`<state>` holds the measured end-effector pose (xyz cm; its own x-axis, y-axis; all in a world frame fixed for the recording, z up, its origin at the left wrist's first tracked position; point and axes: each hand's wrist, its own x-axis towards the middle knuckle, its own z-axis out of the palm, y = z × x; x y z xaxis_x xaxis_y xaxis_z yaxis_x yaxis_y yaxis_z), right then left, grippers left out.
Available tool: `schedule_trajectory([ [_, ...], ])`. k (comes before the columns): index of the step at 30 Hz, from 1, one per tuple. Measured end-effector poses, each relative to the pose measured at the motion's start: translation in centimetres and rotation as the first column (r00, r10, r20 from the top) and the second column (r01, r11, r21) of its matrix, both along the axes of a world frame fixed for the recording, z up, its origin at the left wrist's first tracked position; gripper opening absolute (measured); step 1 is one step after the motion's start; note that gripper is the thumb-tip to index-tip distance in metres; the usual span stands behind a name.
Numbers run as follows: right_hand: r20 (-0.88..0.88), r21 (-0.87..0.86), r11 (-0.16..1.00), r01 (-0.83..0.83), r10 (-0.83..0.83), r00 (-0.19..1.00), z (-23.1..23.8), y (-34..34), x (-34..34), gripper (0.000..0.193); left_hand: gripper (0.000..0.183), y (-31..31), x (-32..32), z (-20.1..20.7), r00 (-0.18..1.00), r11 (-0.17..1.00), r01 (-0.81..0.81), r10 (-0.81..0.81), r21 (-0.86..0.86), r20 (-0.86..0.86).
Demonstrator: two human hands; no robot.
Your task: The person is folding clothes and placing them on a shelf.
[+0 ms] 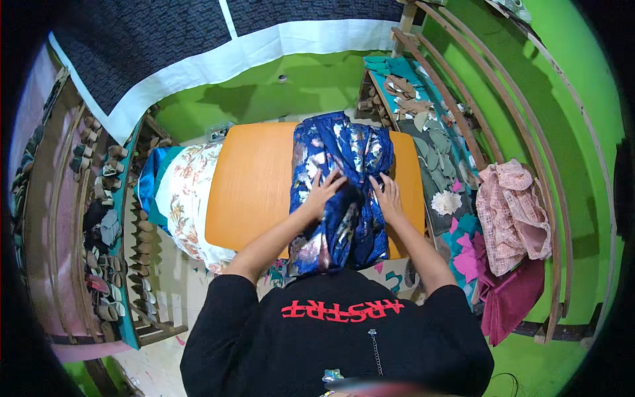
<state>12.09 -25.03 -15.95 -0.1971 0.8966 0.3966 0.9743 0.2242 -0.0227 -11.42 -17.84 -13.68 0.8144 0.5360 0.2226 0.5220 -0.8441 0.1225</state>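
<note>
A shiny dark blue fabric (322,149) with silver and pinkish floral patches lies in a folded, wrinkled length across the orange tabletop (251,178). Its near end hangs over the table edge, against my black shirt. On the left part of the cloth rests my left hand (325,192), palm down with its fingers spread. Toward the cloth's right edge, my right hand (388,197) lies on it with fingers stretched out. Between the two hands the fabric bunches into deep creases. Neither hand grips anything visible.
White floral fabric (192,198) is heaped left of the table, beside teal cloth. Farther left, racks hold several shoe lasts (112,169). On the right stand wooden rails (522,99), pink lacy cloth (506,212), magenta cloth (512,301), leaf-shaped cut pieces and a white fabric flower (446,203).
</note>
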Motion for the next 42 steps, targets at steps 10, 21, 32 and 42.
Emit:
schedule_trajectory([
  [10,-0.123,0.120,0.941,-0.318,0.332,0.935,2.0,-1.5,-0.4,0.061,0.026,-1.9,5.3,1.7,0.992,1.000,0.020,-0.018,0.013,-0.128],
  [21,0.227,-0.285,0.858,-0.427,0.493,0.840,3.2,0.4,0.3,0.067,0.073,0.8,-12.1,3.8,0.966,0.969,0.026,0.040,0.245,-0.257],
  [32,-0.546,-0.144,0.849,-0.508,0.360,0.756,-4.6,2.1,2.4,0.035,0.069,2.0,-7.1,1.8,0.969,0.925,0.244,-0.221,-0.293,0.108],
  [42,-0.680,-0.722,0.679,-0.132,-0.663,0.312,-2.8,-4.8,-2.6,0.044,0.051,-0.7,-8.7,-0.8,0.713,0.149,0.242,0.643,-0.959,0.279],
])
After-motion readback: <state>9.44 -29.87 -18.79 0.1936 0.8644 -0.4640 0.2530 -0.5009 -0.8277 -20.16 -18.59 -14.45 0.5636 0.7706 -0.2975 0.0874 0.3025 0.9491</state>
